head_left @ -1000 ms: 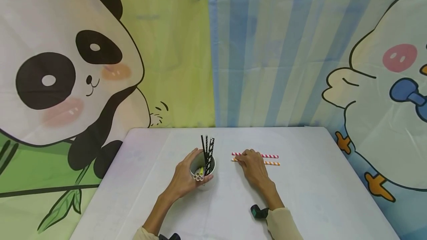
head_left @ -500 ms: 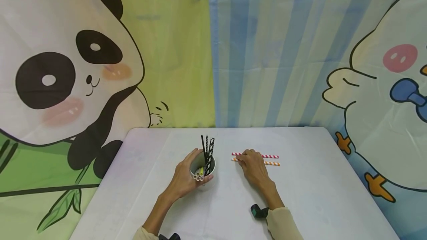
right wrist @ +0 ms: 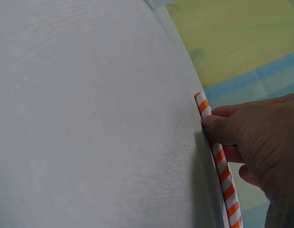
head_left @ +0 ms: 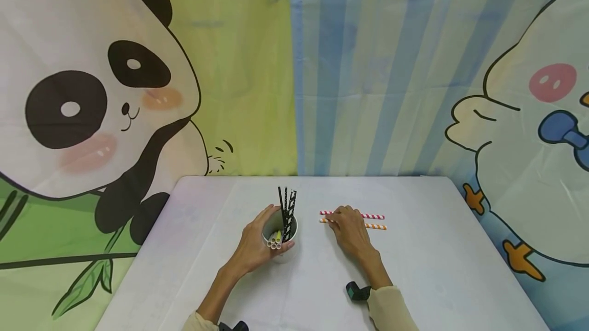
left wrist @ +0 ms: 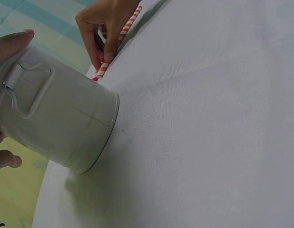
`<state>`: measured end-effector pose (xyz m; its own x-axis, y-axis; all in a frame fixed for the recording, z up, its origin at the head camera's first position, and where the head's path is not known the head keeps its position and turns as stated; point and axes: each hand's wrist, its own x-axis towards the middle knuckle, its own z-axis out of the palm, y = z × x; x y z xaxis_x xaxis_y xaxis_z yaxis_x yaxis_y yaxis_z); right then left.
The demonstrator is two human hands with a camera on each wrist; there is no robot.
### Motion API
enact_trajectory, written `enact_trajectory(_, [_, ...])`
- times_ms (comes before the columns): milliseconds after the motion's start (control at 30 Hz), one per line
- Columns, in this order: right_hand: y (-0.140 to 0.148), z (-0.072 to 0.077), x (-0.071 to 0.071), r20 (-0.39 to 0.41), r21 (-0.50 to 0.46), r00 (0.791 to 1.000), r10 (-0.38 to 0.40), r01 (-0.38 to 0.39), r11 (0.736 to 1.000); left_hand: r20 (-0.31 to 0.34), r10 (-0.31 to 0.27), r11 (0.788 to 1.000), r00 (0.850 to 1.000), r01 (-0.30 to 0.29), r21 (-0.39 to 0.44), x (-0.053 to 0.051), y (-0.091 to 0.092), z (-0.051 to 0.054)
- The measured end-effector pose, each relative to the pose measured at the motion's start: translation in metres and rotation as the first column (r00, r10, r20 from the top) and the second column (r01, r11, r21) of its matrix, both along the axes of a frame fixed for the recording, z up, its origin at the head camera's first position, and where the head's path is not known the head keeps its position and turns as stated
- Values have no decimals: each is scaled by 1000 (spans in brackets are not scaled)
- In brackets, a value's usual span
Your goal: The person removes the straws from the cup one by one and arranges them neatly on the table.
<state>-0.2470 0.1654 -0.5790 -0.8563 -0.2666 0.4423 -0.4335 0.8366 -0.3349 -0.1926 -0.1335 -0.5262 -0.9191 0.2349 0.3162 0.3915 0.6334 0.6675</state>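
Observation:
My left hand grips the rim area of a white metal can, thumb on the near side and fingers on the far side. In the left wrist view, a wire handle shows on the can. Several black patterned straws lean inside it, beside several pale straws whose ends show, one yellowish. To the right, my right hand pinches an orange-and-white striped paper straw near one end, low at the tabletop. A red-and-white striped straw lies just behind it, partly covered by the hand.
A white-covered table spreads under both hands. A printed curtain with a panda and a white bird hangs behind it. A dark wrist-worn camera sits at my right wrist.
The view shifts very slightly. Both hands, the can and the straws otherwise keep their places.

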Motion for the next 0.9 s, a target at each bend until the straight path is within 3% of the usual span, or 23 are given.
enact_trajectory(233, [3,4,1,-11,-24,1000,27,-27,999,-8,-1,1000,1000,1,0,0,0,0])
enact_trajectory(600, [4,33,11,-129,-234,991,28,-58,970,-15,-2,1000,1000,1,-3,-1,0,-1])
enact_trajectory(733, [0,43,18,-188,-357,981,44,-110,927,-23,-5,1000,1000,4,-8,-2,0,-1])
enact_trajectory(900, [-16,61,34,-224,-507,968,117,-218,834,-31,-3,1000,1000,2,-13,-2,0,-1])
